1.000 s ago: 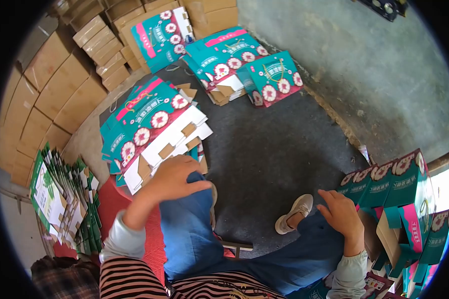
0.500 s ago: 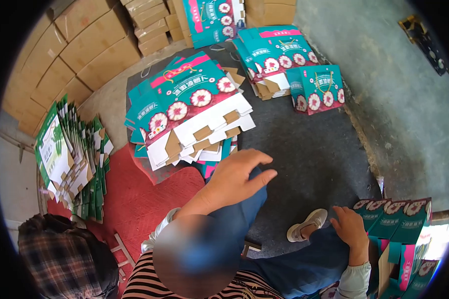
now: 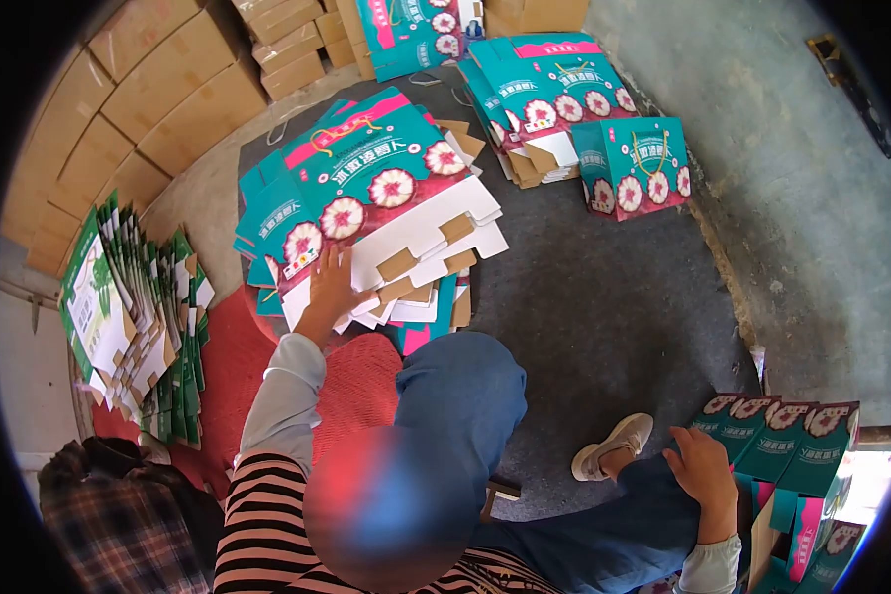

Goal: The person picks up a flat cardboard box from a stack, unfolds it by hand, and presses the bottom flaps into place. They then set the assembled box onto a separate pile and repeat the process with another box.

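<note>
Far to your left, a row of green flat cartons [image 3: 129, 307] stands on edge beside the red mat [image 3: 238, 366]. Behind them, plain brown boxes [image 3: 158, 94] are piled along the wall.

Next comes your left hand [image 3: 329, 282]. It lies flat, fingers spread, on the near edge of the big stack of flat teal cartons [image 3: 366, 198]. The hand is open and presses on the top sheet. It is not wrapped around anything. The stack sits on the floor right in front of your left knee [image 3: 460, 381]. From your hand, the top carton runs up and away to the right. Its long side goes from the low left corner, under your fingers, to the far right corner. The white and brown flaps [image 3: 426, 247] poke out on the right side, toward the dark floor mat [image 3: 584, 297].

Your left hand is much nearer to this stack than your right.

Farther right, a second stack of teal cartons [image 3: 544, 94] lies flat, and one folded teal box [image 3: 632, 168] stands just beside it.

Low on the right, your right hand [image 3: 703, 470] rests on your leg, close to your shoe [image 3: 609, 445]. Its fingers are loose and hold nothing. Just beside it stand finished teal boxes [image 3: 782, 431].
</note>
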{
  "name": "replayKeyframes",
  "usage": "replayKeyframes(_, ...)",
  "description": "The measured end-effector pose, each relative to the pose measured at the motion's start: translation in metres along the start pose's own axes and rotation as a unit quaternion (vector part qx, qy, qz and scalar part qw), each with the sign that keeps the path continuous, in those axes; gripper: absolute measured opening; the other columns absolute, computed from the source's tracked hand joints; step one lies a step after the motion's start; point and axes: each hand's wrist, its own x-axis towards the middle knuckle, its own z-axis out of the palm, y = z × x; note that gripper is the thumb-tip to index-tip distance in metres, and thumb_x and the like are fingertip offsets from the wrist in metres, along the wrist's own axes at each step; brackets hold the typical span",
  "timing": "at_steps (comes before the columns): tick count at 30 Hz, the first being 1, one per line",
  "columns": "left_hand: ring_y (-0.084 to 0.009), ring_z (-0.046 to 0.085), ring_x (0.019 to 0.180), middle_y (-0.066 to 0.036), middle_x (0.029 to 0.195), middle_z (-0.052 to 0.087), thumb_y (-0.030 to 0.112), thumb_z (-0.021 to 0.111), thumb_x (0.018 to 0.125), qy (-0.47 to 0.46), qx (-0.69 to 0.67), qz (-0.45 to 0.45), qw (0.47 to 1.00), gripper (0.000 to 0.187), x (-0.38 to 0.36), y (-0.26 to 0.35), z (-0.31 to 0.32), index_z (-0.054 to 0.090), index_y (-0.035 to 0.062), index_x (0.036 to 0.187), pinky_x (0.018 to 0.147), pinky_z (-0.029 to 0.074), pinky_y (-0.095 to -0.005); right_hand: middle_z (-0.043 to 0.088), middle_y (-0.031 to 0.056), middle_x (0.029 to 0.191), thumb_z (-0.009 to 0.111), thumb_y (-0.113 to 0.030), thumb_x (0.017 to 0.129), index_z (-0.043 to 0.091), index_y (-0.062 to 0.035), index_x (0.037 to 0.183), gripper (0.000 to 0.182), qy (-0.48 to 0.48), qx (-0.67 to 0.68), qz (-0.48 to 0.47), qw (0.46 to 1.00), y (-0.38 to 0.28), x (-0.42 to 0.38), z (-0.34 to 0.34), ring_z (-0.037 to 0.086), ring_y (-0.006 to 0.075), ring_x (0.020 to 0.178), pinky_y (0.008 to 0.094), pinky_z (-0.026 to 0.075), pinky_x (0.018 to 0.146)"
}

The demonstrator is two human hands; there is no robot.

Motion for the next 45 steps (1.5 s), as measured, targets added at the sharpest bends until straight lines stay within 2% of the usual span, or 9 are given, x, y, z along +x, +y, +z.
replayKeyframes(16, -0.0358, 0.03, 0.133, -0.02, 0.14, 0.035, 0.051, 0.07, 0.075, -0.005, 0.004, 0.059, 0.998, 0.092, -0.003, -0.004, -0.015, 0.03, 0.0001, 0.141, 0.108, 0.027, -0.0493, 0.061, 0.0129, 0.087, 0.066, -0.02, 0.078, 0.059, -0.0062, 0.106, 0.032, 0.011, -0.002, -0.016, 1.0, -0.006, 0.008, 0.005, 0.062, 0.0322, 0.082, 0.0429, 0.049, 0.068)
replayKeyframes(19, -0.0372, 0.037, 0.128, -0.023, 0.137, 0.038, 0.051, 0.065, 0.078, 0.043, 0.06, 0.09, 0.993, 0.086, 0.0, -0.01, -0.001, 0.032, 0.0, 0.139, 0.102, 0.035, -0.0482, 0.061, 0.0126, 0.087, 0.066, -0.021, 0.078, 0.059, -0.0062, 0.106, 0.032, 0.015, -0.001, -0.017, 1.0, -0.005, 0.007, 0.006, 0.062, 0.0321, 0.082, 0.0428, 0.049, 0.068)
replayKeyframes(25, -0.0368, 0.051, 0.113, -0.025, 0.128, 0.045, 0.027, 0.062, 0.078, 0.072, 0.12, 0.15, 0.979, 0.067, 0.007, -0.027, 0.03, 0.037, -0.0001, 0.135, 0.095, 0.042, -0.0431, 0.061, 0.0122, 0.085, 0.066, -0.022, 0.079, 0.06, -0.0064, 0.105, 0.031, 0.019, 0.001, -0.01, 1.0, -0.003, 0.003, 0.006, 0.062, 0.0316, 0.082, 0.0428, 0.049, 0.068)
replayKeyframes(29, -0.0273, 0.051, 0.106, -0.012, 0.113, 0.053, 0.017, 0.062, 0.076, 0.094, 0.205, 0.079, 0.971, 0.063, 0.025, -0.019, 0.023, 0.041, 0.0062, 0.134, 0.087, 0.045, -0.0394, 0.062, 0.0116, 0.085, 0.065, -0.023, 0.08, 0.06, -0.0066, 0.105, 0.03, 0.005, -0.006, 0.013, 1.0, -0.001, -0.001, 0.008, 0.062, 0.031, 0.083, 0.0422, 0.049, 0.069)
replayKeyframes(30, -0.024, 0.051, 0.105, -0.007, 0.108, 0.053, 0.015, 0.06, 0.077, 0.186, 0.213, 0.089, 0.955, 0.06, 0.028, -0.017, 0.022, 0.041, 0.0097, 0.134, 0.085, 0.044, -0.038, 0.062, 0.0114, 0.086, 0.065, -0.024, 0.08, 0.06, -0.0066, 0.105, 0.03, -0.004, -0.008, 0.02, 1.0, -0.001, -0.003, 0.008, 0.062, 0.0308, 0.083, 0.042, 0.049, 0.069)
replayKeyframes(31, -0.0251, 0.05, 0.11, -0.008, 0.114, 0.054, 0.015, 0.059, 0.079, 0.133, 0.195, 0.071, 0.969, 0.059, 0.032, -0.015, 0.02, 0.041, 0.0098, 0.134, 0.087, 0.044, -0.0393, 0.062, 0.0113, 0.086, 0.065, -0.024, 0.08, 0.06, -0.0067, 0.105, 0.03, -0.004, -0.008, 0.026, 1.0, -0.001, -0.006, 0.009, 0.062, 0.0307, 0.083, 0.0418, 0.049, 0.069)
replayKeyframes(34, -0.029, 0.05, 0.113, -0.011, 0.123, 0.053, 0.005, 0.06, 0.073, 0.219, 0.135, 0.148, 0.955, 0.063, 0.041, -0.01, 0.011, 0.042, 0.0077, 0.133, 0.09, 0.045, -0.0412, 0.062, 0.0111, 0.086, 0.065, -0.025, 0.081, 0.06, -0.0068, 0.104, 0.03, 0.003, -0.011, 0.032, 0.999, 0.001, -0.01, 0.009, 0.062, 0.0305, 0.084, 0.0412, 0.049, 0.07)
replayKeyframes(39, -0.0325, 0.057, 0.106, -0.016, 0.12, 0.057, -0.002, 0.064, 0.065, 0.311, -0.02, 0.272, 0.91, 0.065, 0.042, 0.03, -0.097, 0.05, 0.0077, 0.128, 0.087, 0.048, -0.0395, 0.062, 0.0116, 0.087, 0.064, -0.025, 0.081, 0.061, -0.0069, 0.103, 0.028, 0.019, -0.003, 0.019, 1.0, 0.0, -0.011, 0.009, 0.063, 0.0308, 0.084, 0.0416, 0.049, 0.07)
replayKeyframes(45, -0.0371, 0.062, 0.093, -0.021, 0.106, 0.063, 0.01, 0.06, 0.084, 0.427, -0.201, 0.237, 0.849, 0.034, 0.03, 0.097, -0.229, 0.06, 0.0085, 0.118, 0.079, 0.05, -0.0411, 0.063, 0.0147, 0.094, 0.062, -0.024, 0.083, 0.061, -0.0056, 0.105, 0.029, 0.075, 0.079, -0.077, 0.991, -0.004, 0.014, -0.003, 0.062, 0.0341, 0.086, 0.0424, 0.05, 0.072)
